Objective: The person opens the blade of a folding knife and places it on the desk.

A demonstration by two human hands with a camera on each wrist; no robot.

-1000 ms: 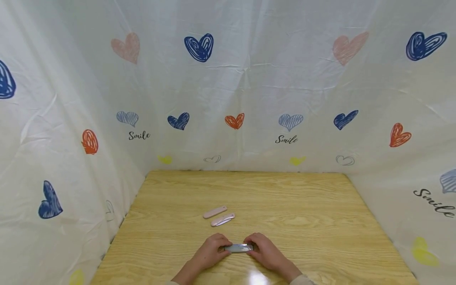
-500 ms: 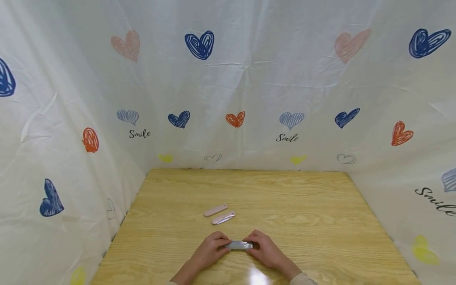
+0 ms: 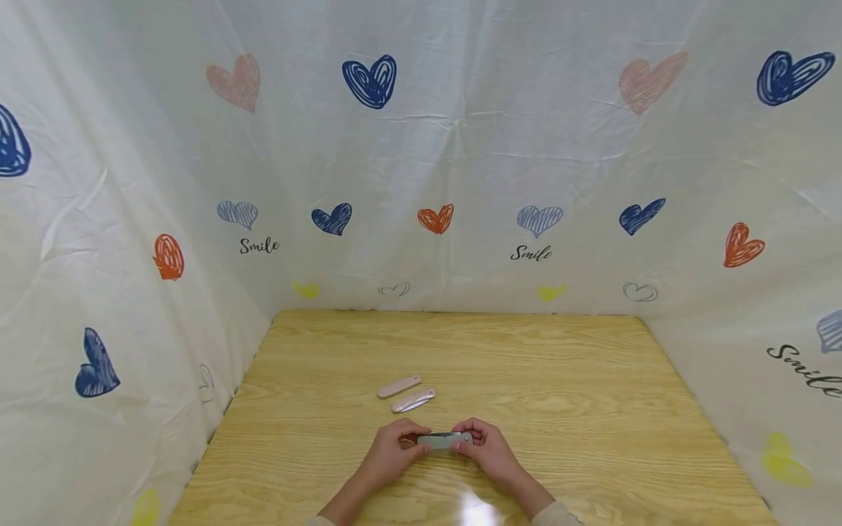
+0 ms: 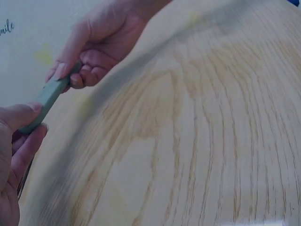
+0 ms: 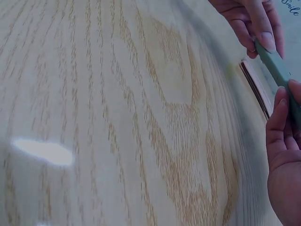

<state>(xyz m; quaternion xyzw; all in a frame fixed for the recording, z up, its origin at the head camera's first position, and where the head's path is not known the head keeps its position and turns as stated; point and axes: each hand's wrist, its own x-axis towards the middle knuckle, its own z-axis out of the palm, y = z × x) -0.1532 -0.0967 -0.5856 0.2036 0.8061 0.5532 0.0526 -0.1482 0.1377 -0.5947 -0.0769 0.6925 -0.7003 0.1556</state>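
The green knife (image 3: 439, 443) now shows more of its side; left hand (image 3: 391, 451) and right hand (image 3: 488, 446) pinch its ends between their fingers, seemingly keeping the turn controlled.

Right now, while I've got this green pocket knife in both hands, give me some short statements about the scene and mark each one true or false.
1. The left hand and right hand both hold the green pocket knife. True.
2. The left hand hangs free. False: it holds one end of the green pocket knife.
3. One pink knife and another pink knife lie on the table. True.
4. Both pink ones lie nearer the person than the green one. False: they lie farther away.
5. The curtain bears hearts. True.
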